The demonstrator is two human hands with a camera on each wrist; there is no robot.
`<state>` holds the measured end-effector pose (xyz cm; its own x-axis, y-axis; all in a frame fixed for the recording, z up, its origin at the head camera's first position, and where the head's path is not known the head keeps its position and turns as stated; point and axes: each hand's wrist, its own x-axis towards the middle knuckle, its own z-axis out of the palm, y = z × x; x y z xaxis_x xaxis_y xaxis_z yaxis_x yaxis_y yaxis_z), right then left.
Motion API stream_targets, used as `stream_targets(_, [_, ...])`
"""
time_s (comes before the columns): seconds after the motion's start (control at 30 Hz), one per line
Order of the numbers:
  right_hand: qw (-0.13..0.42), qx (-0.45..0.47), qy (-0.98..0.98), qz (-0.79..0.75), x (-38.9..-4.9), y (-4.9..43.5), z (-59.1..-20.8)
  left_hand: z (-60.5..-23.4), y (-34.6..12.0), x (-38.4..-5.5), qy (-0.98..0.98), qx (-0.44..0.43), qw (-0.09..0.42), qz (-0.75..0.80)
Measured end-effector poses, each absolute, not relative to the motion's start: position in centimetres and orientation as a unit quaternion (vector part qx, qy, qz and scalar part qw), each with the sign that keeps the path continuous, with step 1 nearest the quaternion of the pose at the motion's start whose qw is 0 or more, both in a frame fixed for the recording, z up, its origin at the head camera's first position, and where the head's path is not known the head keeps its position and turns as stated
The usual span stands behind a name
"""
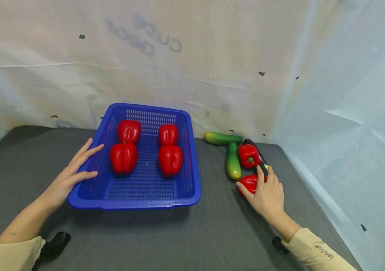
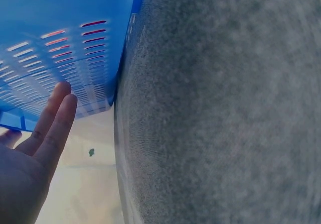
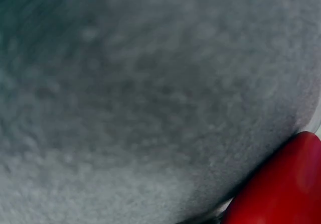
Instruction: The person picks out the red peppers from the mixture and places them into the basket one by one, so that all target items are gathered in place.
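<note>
A blue plastic basket [image 1: 145,204] holds several red bell peppers, in a left pair and a right pair. My left hand [image 1: 65,180] lies at its left rim with the fingers spread. In the left wrist view, straight fingers [image 2: 56,128] show beside the basket's slotted outer wall [image 2: 65,13]. Off to the right, my right hand [image 1: 268,196] grips a red bell pepper [image 1: 248,183], thumb on its left side and fingers over the far side. Part of that pepper is hidden under the hand. The right wrist view shows a red bell pepper [image 3: 286,189] at its lower right corner.
Beyond the right hand lie another red bell pepper [image 1: 248,156], an upright-lying cucumber [image 1: 233,162], a second cucumber [image 1: 221,138] crosswise behind it, and a dark eggplant [image 1: 263,159], partly hidden. Plastic sheeting [image 1: 192,75] walls the grey table [image 1: 213,233] at the back and right.
</note>
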<state>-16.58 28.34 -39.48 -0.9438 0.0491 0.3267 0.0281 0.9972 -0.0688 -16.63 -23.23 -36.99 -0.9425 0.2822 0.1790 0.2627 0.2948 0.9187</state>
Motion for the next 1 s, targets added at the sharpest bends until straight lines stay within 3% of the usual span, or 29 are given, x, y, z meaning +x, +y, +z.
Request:
stream_targets(0.23, [0.194, -0.028, -0.981, 0.006, -16.56, 28.51, -39.67, -36.98, -23.17, -16.72, 0.806, 0.171, 0.006, 0.567])
stream_targets(0.57, [0.193, -0.055, -0.979, 0.045, -16.72, 28.14, -39.28, -36.91, -23.31, -16.58, 0.805, 0.168, 0.007, 0.568])
stream_targets(0.8, [0.222, -0.006, -0.973, 0.066, -16.89, 28.23, -39.13, -36.82, -23.32, -16.56, 0.803, 0.165, 0.012, 0.573])
stream_targets(1.0, [0.203, 0.026, -0.976, 0.073, -16.80, 28.35, -39.03, -36.97, -23.23, -16.54, 0.803, 0.167, 0.008, 0.571])
